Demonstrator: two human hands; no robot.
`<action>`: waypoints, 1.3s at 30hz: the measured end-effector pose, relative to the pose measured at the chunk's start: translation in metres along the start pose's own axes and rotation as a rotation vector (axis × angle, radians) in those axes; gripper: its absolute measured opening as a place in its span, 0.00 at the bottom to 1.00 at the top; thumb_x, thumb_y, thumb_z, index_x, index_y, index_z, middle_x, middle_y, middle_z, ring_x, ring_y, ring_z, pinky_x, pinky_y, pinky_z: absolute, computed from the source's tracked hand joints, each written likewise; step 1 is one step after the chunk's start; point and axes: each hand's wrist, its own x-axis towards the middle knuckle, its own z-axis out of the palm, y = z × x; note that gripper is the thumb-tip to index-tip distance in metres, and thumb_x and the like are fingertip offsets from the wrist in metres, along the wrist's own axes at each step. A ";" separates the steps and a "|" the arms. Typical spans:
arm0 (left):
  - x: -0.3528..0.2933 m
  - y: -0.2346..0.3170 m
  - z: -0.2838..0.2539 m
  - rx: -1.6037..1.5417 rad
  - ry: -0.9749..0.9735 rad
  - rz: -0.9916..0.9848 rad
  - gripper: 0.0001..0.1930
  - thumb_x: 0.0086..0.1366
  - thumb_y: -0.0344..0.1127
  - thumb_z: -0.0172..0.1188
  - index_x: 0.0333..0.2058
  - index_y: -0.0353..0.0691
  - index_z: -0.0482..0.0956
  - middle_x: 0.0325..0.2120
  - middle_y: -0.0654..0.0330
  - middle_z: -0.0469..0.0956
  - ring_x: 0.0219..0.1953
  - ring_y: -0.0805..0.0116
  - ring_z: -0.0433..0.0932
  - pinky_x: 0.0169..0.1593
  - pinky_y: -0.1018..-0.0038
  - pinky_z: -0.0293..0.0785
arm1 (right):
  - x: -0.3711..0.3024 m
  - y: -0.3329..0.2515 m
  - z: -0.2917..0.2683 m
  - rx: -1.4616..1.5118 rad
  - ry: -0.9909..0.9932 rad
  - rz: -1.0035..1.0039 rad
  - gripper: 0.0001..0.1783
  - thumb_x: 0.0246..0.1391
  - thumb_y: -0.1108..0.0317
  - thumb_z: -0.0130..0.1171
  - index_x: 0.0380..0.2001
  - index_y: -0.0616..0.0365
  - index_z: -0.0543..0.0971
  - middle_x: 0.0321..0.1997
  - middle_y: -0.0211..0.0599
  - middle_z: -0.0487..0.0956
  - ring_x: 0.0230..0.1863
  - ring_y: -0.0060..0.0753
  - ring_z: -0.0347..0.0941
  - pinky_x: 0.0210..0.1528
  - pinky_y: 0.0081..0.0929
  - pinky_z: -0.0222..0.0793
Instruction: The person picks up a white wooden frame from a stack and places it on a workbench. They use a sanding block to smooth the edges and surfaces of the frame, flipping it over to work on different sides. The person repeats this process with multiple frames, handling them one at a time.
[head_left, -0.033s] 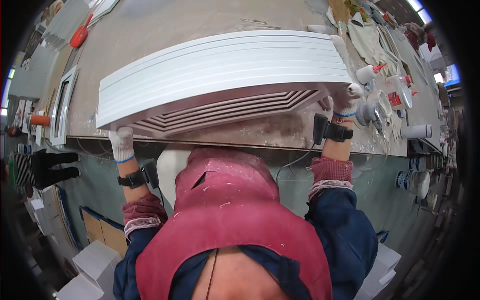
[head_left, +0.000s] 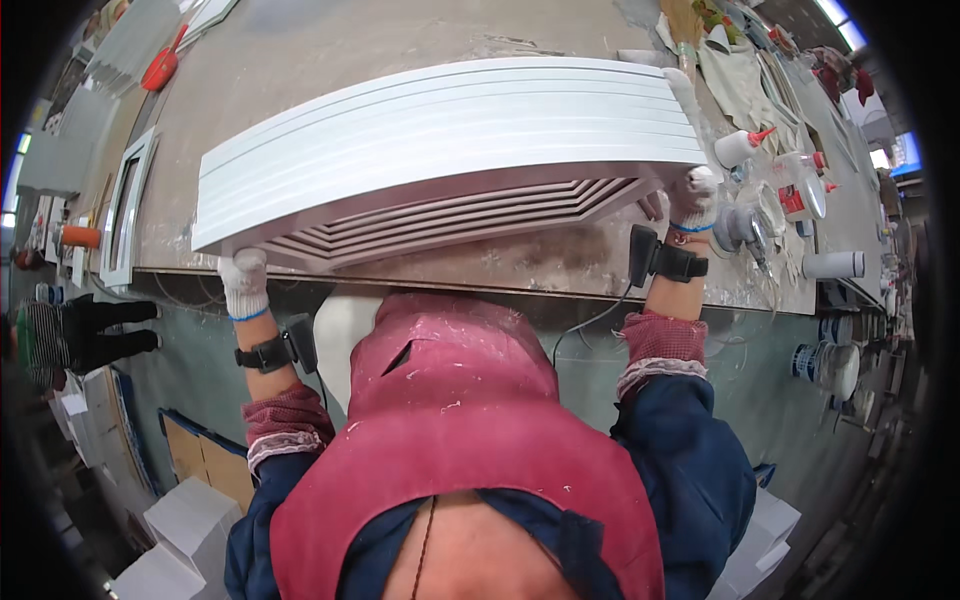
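Note:
A stack of white frames (head_left: 450, 115) stands on edge near the front of the workbench, tilted, with its layered long edges upward. Its near side shows a stepped rectangular opening in shadow. My left hand (head_left: 244, 272), in a white knit glove, grips the stack's lower left corner by the bench edge. At the opposite end my right hand (head_left: 692, 192), gloved the same way, is closed round the right corner. The undersides of both grips are partly hidden by the stack. Each wrist wears a black strap with a small black box.
The workbench (head_left: 560, 270) carries red-tipped glue bottles (head_left: 738, 148), a tape roll (head_left: 766, 208) and a white cylinder (head_left: 833, 264) at right. Leftward lie a pale frame (head_left: 125, 215), an orange cup (head_left: 82, 237) and a red scoop (head_left: 160, 70). A person (head_left: 75, 335) stands far left.

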 end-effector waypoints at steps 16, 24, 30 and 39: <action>-0.007 -0.076 -0.090 1.073 0.049 0.235 0.15 0.68 0.29 0.44 0.51 0.32 0.69 0.35 0.55 0.76 0.32 0.70 0.74 0.36 0.77 0.75 | -0.022 0.033 -0.032 -1.010 0.020 0.081 0.30 0.47 0.69 0.65 0.54 0.64 0.70 0.53 0.40 0.73 0.54 0.36 0.68 0.57 0.31 0.65; -0.005 -0.024 -0.035 0.792 0.052 0.144 0.17 0.60 0.27 0.50 0.49 0.31 0.69 0.33 0.58 0.76 0.31 0.72 0.73 0.38 0.77 0.71 | -0.037 0.014 0.016 -0.164 0.229 0.076 0.28 0.51 0.65 0.63 0.54 0.63 0.71 0.49 0.39 0.77 0.49 0.32 0.73 0.50 0.30 0.70; 0.009 0.013 -0.024 -0.206 -0.093 -0.253 0.20 0.52 0.38 0.55 0.45 0.37 0.74 0.47 0.54 0.75 0.51 0.57 0.72 0.57 0.58 0.68 | -0.032 0.020 0.015 -0.275 0.136 0.183 0.59 0.36 0.56 0.73 0.68 0.60 0.50 0.69 0.49 0.55 0.70 0.41 0.48 0.69 0.33 0.46; 0.038 0.018 -0.052 -0.338 -0.221 -0.327 0.21 0.61 0.42 0.52 0.49 0.37 0.74 0.51 0.52 0.73 0.54 0.53 0.70 0.58 0.55 0.66 | -0.019 0.017 0.027 -0.815 0.118 0.094 0.67 0.32 0.54 0.75 0.70 0.54 0.44 0.70 0.56 0.54 0.72 0.51 0.46 0.71 0.35 0.45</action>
